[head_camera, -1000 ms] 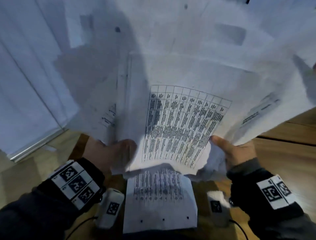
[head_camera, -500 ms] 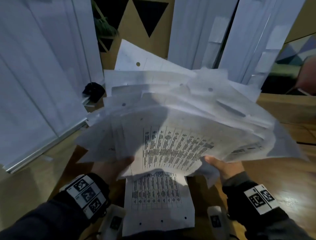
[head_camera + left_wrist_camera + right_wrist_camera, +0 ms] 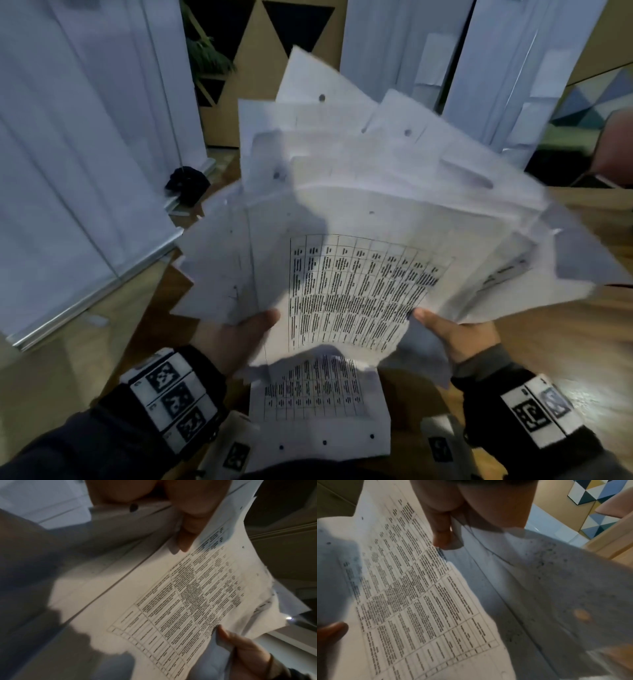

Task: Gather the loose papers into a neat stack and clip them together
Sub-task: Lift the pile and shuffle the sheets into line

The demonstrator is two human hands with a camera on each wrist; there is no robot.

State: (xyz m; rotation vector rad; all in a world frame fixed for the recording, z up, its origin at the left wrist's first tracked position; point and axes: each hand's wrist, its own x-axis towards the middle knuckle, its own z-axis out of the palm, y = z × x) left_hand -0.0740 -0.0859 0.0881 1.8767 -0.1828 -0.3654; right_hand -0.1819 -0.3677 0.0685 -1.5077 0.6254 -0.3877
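So both hands are on the same messy bundle right now. Left hand (image 3: 239, 339) grips the near left corner, thumb on top and the fingers hidden underneath; the left wrist view shows that thumb pressed flat on the printed sheet. Right hand (image 3: 455, 337) does the same at the near right corner, thumb on top, pinching the edge.

The fan of loose papers (image 3: 376, 205) spreads up and away from the hands, held in the air above the wooden table (image 3: 555, 359). Its long axis runs away from the person, tilted up at the far end, and the sheets are splayed out sideways, corners sticking out left and right. The top one is a printed table sheet (image 3: 356, 291) sitting between the two thumbs. One more printed sheet (image 3: 318, 407) lies flat on the table right below the bundle, closer to the body, between the wrists, about equally near to either hand.

My guess is the next thing is tapping the near edge down to square it all up, so it matters that the near edges already sit lowest.

Compared to a second ago the bundle has dropped: back then it filled nearly the whole view, now the room behind it shows. No clip that I can see anywhere.
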